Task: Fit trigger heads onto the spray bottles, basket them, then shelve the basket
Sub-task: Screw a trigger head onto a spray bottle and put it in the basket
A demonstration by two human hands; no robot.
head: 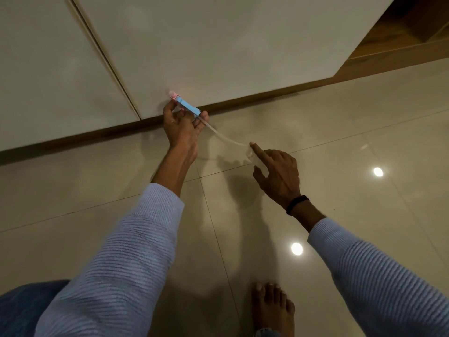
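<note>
You are early in the job: no basket or shelf shows, and the head is not yet seated. Your left hand [181, 122] has its grip clenched on the blue and pink trigger head [185, 105], held above the tiled floor [340, 147]. Its clear dip tube [226, 138] curves to your right hand [277, 173], which grasps a clear, hard-to-see spray bottle [257, 159].

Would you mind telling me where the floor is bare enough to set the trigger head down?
The tile floor is bare right of the right hand, up to the wooden plinth. It is also bare left of the left hand and forearm. Between the hands it is crowded: the trigger head and its dip tube span that gap.
</note>
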